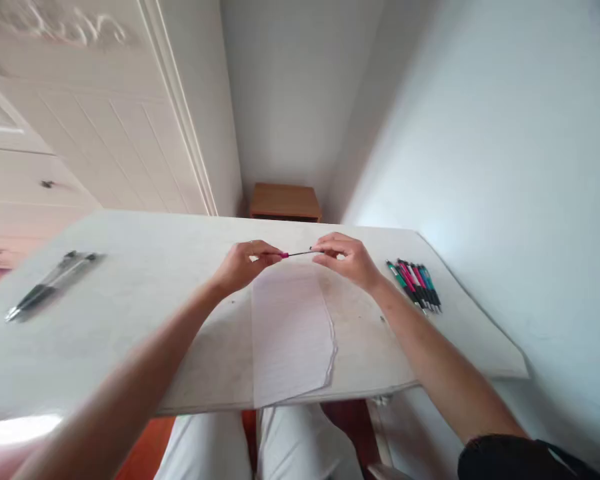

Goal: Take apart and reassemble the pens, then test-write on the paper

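Above the far half of the white table, my left hand (243,267) is closed in a pinch on a pink pen part (285,255), most of which my fingers hide. A thin dark pen refill (300,253) runs from that pink end across to my right hand (349,260). The thumb and fingers of my right hand are closed on the refill's other end, where a small dark tip shows. Below both hands, a lined sheet of paper (293,333) with a torn right edge lies on the table.
Several pens (414,285) in green, pink and blue lie in a row on the table's right side. More pens (50,285), clear and black, lie at the left. A white wall (505,167) borders the right; a wooden stool or small cabinet (286,200) stands beyond the table (145,267).
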The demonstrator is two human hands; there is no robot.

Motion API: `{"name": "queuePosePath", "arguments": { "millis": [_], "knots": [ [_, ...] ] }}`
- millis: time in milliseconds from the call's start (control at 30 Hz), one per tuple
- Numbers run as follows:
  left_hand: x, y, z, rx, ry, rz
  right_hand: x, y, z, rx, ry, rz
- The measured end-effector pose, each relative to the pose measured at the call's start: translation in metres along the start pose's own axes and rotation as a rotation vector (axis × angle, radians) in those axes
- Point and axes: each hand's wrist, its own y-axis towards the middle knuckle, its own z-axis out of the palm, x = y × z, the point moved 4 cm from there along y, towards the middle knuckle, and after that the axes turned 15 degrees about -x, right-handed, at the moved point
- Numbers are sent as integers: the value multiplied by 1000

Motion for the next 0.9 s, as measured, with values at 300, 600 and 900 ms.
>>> {"name": "queuePosePath", "arguments": {
  "millis": [300, 600, 900],
  "knots": [
    [-1, 2, -4, -33, 48, 67, -22, 6, -17, -52, -68, 79],
    [8, 4, -4, -51, 121, 128, -48, 3, -29, 213, -448, 196],
    [20, 4, 0, 7, 275, 211, -50, -1, -17, 354, -463, 148]
  ]
}}
